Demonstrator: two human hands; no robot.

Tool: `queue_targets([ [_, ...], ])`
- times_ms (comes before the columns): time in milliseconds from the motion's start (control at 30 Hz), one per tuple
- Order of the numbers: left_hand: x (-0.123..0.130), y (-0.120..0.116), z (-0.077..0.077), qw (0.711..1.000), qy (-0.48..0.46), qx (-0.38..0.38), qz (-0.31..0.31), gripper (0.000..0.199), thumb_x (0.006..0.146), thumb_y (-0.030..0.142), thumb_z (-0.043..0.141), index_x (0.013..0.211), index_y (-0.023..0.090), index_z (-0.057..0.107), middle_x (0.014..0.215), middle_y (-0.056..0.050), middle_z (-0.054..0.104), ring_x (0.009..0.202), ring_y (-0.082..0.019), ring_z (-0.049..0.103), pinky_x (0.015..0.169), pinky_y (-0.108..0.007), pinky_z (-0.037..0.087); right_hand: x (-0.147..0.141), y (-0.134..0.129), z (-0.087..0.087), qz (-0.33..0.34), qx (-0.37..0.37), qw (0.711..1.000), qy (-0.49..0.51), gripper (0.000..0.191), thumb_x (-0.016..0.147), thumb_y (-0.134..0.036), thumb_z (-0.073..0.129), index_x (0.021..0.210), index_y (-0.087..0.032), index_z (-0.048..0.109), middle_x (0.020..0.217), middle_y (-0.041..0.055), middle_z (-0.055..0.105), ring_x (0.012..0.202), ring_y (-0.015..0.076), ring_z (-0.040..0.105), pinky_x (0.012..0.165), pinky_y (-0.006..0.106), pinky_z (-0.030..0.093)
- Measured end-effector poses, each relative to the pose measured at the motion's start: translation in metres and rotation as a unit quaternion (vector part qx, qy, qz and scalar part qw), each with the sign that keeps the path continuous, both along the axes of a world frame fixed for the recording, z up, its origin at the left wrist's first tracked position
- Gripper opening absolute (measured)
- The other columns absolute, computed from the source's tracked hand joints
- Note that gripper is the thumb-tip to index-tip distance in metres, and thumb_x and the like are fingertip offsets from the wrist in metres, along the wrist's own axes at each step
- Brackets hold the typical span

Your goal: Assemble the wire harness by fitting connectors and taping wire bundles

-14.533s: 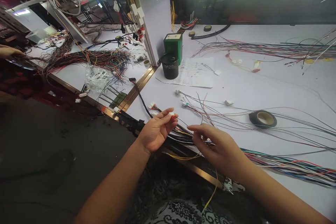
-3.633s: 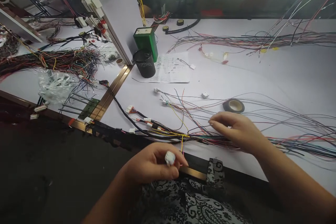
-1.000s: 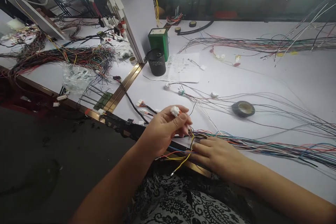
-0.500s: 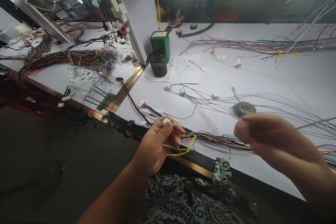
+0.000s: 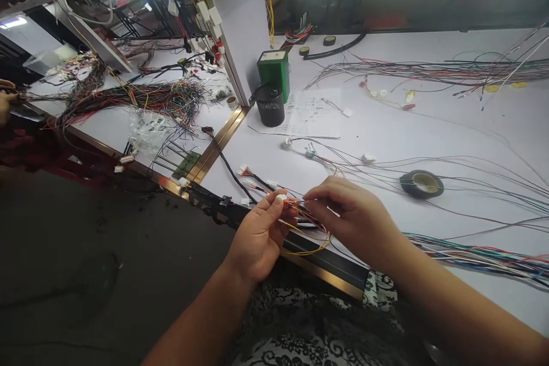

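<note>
Between the thumb and fingers of my left hand (image 5: 259,234) is a small white connector housing (image 5: 282,198) with some orange on it. Yellow and other coloured wires (image 5: 315,249) trail from it below the fingers. My right hand (image 5: 343,209) is closed in a pinch just right of the connector, on a thin wire (image 5: 300,201) that reaches toward the housing. Whether the wire's tip is inside the housing I cannot tell. Under my hands, a bundle of coloured wires (image 5: 476,257) runs along the bench front to the right.
A roll of black tape (image 5: 421,184) lies right of my hands. Loose white connectors (image 5: 368,158) and long thin wires cross the white bench. Behind stand a black mesh cup (image 5: 270,107) and a green box (image 5: 274,71) beside a printed sheet (image 5: 311,117). Wire heaps (image 5: 158,97) fill the left bench.
My right hand has come in from the right to the connector, with a wire pinched in it. My left hand still holds the connector. The view has shifted slightly.
</note>
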State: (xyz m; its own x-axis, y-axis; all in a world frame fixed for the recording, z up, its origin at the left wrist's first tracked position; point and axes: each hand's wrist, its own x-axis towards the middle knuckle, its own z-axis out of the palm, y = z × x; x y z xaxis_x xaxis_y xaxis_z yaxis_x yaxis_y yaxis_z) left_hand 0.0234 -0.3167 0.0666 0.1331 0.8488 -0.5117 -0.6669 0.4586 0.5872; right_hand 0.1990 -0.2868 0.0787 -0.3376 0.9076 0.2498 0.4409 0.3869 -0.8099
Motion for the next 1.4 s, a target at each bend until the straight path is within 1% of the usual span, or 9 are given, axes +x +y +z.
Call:
queue_targets([
  [100, -0.001, -0.001, -0.005, 1.0, -0.022, -0.011, -0.001, 0.016, 0.081, 0.02, 0.067, 0.097, 0.017, 0.065, 0.089, -0.001, 0.067, 0.075, -0.008, 0.064, 0.073, -0.018, 0.053, -0.003, -0.003, -0.014, -0.022, 0.011, 1.0, -0.01, 0.008, 0.086, -0.026, 0.059, 0.085, -0.023, 0.067, 0.072, 0.0006, 0.06, 0.064, 0.0129, 0.054, 0.056, 0.026, 0.04],
  [200, -0.001, -0.002, -0.008, 0.999, -0.035, -0.019, -0.005, 0.016, 0.082, 0.019, 0.066, 0.098, 0.017, 0.065, 0.092, -0.001, 0.067, 0.076, -0.008, 0.064, 0.075, -0.018, 0.054, -0.001, -0.006, -0.019, -0.037, 0.014, 0.999, -0.02, 0.007, 0.085, -0.024, 0.06, 0.086, -0.024, 0.066, 0.068, -0.0004, 0.058, 0.061, 0.0126, 0.052, 0.054, 0.025, 0.039],
  [333, 0.003, -0.002, -0.009, 0.998, -0.056, -0.018, -0.007, 0.016, 0.082, 0.02, 0.066, 0.098, 0.017, 0.065, 0.095, -0.002, 0.069, 0.077, -0.007, 0.064, 0.077, -0.017, 0.054, -0.002, -0.009, -0.019, -0.06, 0.032, 0.997, -0.038, 0.006, 0.084, -0.023, 0.059, 0.081, -0.023, 0.065, 0.066, -0.0007, 0.057, 0.06, 0.0122, 0.051, 0.053, 0.025, 0.038],
  [433, 0.005, -0.003, -0.009, 0.998, -0.061, -0.01, -0.002, 0.014, 0.083, 0.019, 0.065, 0.097, 0.016, 0.065, 0.095, -0.003, 0.069, 0.077, -0.007, 0.065, 0.077, -0.017, 0.054, -0.004, -0.012, -0.019, -0.077, 0.07, 0.993, -0.059, 0.008, 0.085, -0.023, 0.058, 0.08, -0.021, 0.064, 0.068, 0.0005, 0.058, 0.06, 0.0123, 0.052, 0.052, 0.026, 0.038],
  [533, 0.007, -0.005, -0.009, 0.998, -0.058, -0.005, 0.0, 0.014, 0.084, 0.017, 0.064, 0.098, 0.016, 0.065, 0.091, -0.003, 0.07, 0.076, -0.007, 0.065, 0.075, -0.017, 0.054, -0.005, -0.015, -0.018, -0.069, 0.107, 0.99, -0.066, 0.008, 0.085, -0.021, 0.056, 0.08, -0.021, 0.062, 0.071, 0.0019, 0.062, 0.06, 0.0127, 0.054, 0.053, 0.026, 0.041],
  [733, 0.011, -0.007, -0.011, 0.998, -0.061, -0.002, -0.003, 0.012, 0.085, 0.017, 0.063, 0.097, 0.015, 0.064, 0.091, -0.003, 0.07, 0.075, -0.006, 0.065, 0.076, -0.017, 0.054, -0.005, -0.021, -0.017, -0.054, 0.138, 0.987, -0.059, 0.013, 0.083, -0.009, 0.052, 0.084, -0.02, 0.06, 0.08, 0.003, 0.067, 0.071, 0.0145, 0.06, 0.061, 0.027, 0.047],
  [1033, 0.01, -0.01, -0.014, 0.996, -0.087, -0.026, 0.007, 0.017, 0.086, 0.018, 0.062, 0.102, 0.013, 0.063, 0.092, -0.004, 0.07, 0.076, -0.007, 0.066, 0.075, -0.018, 0.056, -0.006, -0.023, -0.018, -0.051, 0.124, 0.991, -0.006, 0.008, 0.088, -0.014, 0.052, 0.088, -0.019, 0.059, 0.08, 0.0016, 0.066, 0.066, 0.0103, 0.058, 0.057, 0.023, 0.046],
  [1200, 0.012, -0.01, -0.013, 0.996, -0.087, -0.026, 0.016, 0.017, 0.088, 0.019, 0.059, 0.102, 0.012, 0.064, 0.103, -0.008, 0.069, 0.077, -0.007, 0.066, 0.076, -0.017, 0.056, -0.004, -0.024, -0.018, -0.048, 0.121, 0.991, -0.009, 0.009, 0.088, -0.014, 0.052, 0.083, -0.019, 0.057, 0.076, 0.0007, 0.063, 0.063, 0.01, 0.055, 0.056, 0.023, 0.044],
  [1400, 0.015, -0.011, -0.014, 0.998, -0.06, -0.002, 0.033, 0.026, 0.087, 0.018, 0.06, 0.113, 0.017, 0.063, 0.094, -0.006, 0.07, 0.078, -0.009, 0.067, 0.08, -0.022, 0.057, -0.003, -0.023, -0.017, -0.051, 0.103, 0.993, -0.023, 0.007, 0.088, -0.015, 0.054, 0.082, -0.019, 0.057, 0.074, 0.0, 0.061, 0.06, 0.0093, 0.052, 0.054, 0.022, 0.042],
])
